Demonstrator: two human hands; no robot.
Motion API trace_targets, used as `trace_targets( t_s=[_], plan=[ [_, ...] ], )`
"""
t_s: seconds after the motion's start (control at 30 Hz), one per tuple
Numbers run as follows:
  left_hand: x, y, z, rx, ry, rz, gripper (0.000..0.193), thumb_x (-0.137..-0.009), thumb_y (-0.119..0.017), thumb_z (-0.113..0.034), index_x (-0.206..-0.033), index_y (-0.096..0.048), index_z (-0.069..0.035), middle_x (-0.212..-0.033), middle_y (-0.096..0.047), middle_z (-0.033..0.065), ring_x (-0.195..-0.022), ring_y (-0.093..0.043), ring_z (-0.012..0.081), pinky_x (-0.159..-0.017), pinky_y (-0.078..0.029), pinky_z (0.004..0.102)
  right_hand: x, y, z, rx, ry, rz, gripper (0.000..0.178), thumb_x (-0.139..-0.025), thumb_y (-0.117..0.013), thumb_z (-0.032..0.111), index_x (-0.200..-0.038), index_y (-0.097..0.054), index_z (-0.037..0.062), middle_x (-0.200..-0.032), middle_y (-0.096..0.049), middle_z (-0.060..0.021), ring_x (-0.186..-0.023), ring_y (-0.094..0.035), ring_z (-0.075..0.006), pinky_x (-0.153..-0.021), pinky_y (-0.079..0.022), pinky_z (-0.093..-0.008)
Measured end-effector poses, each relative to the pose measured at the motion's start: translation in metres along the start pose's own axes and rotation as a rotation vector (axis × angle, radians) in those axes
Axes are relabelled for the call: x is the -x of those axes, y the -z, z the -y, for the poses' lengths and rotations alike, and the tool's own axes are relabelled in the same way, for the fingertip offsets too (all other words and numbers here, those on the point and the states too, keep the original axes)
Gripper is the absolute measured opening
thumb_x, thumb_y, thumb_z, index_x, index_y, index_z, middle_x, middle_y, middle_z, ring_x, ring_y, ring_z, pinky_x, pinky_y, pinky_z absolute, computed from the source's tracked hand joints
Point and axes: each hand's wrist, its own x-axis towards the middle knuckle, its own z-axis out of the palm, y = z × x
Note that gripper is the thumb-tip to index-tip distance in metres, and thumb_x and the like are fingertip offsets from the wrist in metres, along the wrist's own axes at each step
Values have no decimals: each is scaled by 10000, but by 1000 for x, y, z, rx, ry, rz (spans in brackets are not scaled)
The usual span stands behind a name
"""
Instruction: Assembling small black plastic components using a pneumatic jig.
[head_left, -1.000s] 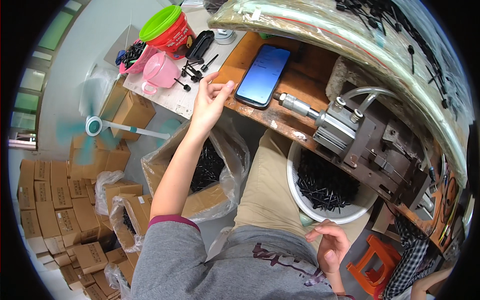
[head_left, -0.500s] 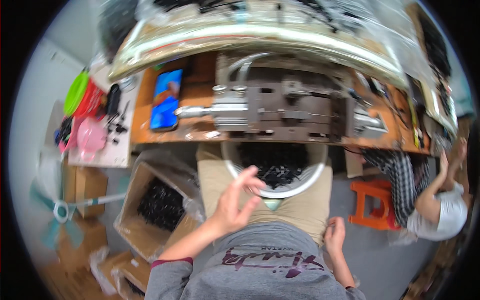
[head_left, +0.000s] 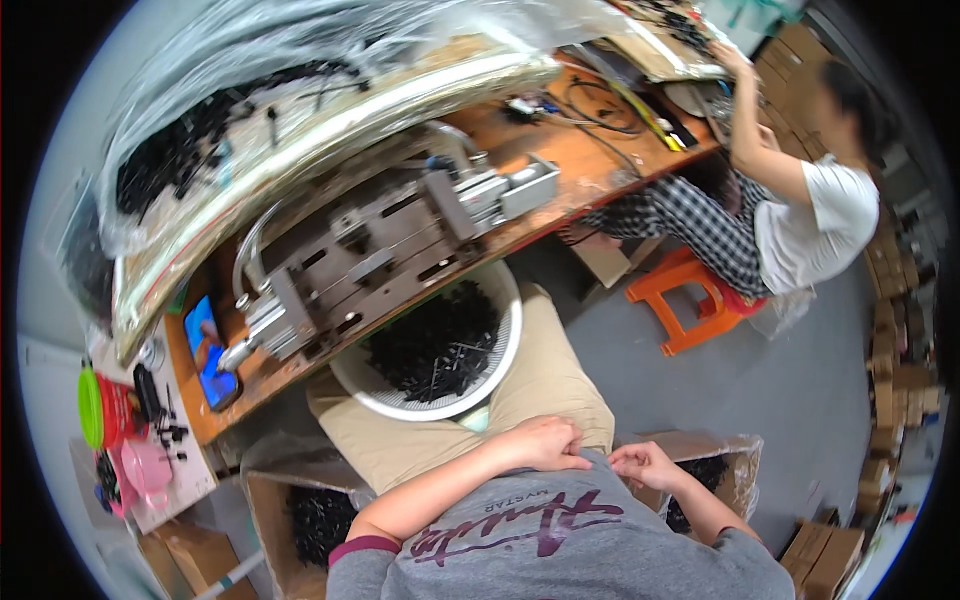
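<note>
My left hand [head_left: 548,443] lies across my lap against the grey shirt, its fingers curled together; what they hold, if anything, is hidden. Just right of it, my right hand [head_left: 645,467] has thumb and fingertips pinched, and anything in them is too small to make out. The two hands are close but apart. Between my thighs, in front of the hands, a white plastic basket [head_left: 511,340] holds many small black parts [head_left: 440,345]. A cardboard box [head_left: 742,470] with similar black pieces stands beside my right forearm.
A metal clamping fixture [head_left: 375,265] and a phone [head_left: 208,355] rest on the orange workbench [head_left: 590,170]. Another open box [head_left: 265,510] of black parts stands at my left. To the right, a co-worker [head_left: 810,215] sits on an orange stool [head_left: 680,300]. A pink container [head_left: 145,470] stands far left.
My view has swung to the right. My left hand has come back from above the basket to my lap, fingers curling in. My right hand has come up beside it from my right side.
</note>
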Motion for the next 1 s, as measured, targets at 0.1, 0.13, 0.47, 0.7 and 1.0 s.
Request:
trace_targets(
  t_s=[0.1, 0.13, 0.47, 0.7, 1.0],
  plan=[
    [-12, -8, 2, 20, -3, 57, 277, -877, -662, -294, -845, -611, -24, -800, -646, 152, -820, -636, 350, -753, -483, 432, -7, -14, -13, -169, 255, 73, 207, -931, -613, 56, -1130, -648, 9, -933, -661, -23, -882, -614, -101, -809, -503, -262],
    [-13, -11, 0, 45, 2, 37, 279, -873, -667, -297, -828, -606, -28, -792, -647, 152, -821, -637, 345, -747, -479, 436, -11, -17, -18, -74, 259, 39, 209, -945, -585, 50, -1149, -621, 17, -1029, -662, -44, -1018, -609, -123, -910, -481, -285],
    [-28, -25, 6, -301, 36, -102, 355, -810, -729, -383, -803, -621, -45, -762, -648, 139, -740, -646, 329, -674, -506, 428, -9, -44, -24, 819, 694, -605, 261, -910, -571, 116, -1157, -562, 34, -1144, -641, -105, -981, -619, -312, -804, -533, -392],
    [-27, -24, -19, 381, -129, 53, 308, -880, -707, -321, -814, -597, -41, -636, -539, 53, -603, -520, 133, -564, -417, 307, -52, -46, -28, 218, 790, -248, 310, -835, -633, 102, -1111, -528, 7, -1047, -555, -142, -1005, -583, -317, -804, -500, -403],
    [-41, -34, -1, -442, 136, -196, 478, -765, -752, -467, -717, -702, 6, -668, -663, 199, -688, -693, 342, -667, -555, 422, -53, -53, -20, 793, 544, -638, 254, -868, -611, 160, -1042, -529, -5, -1072, -538, -178, -1009, -584, -374, -828, -507, -435]
  ],
)
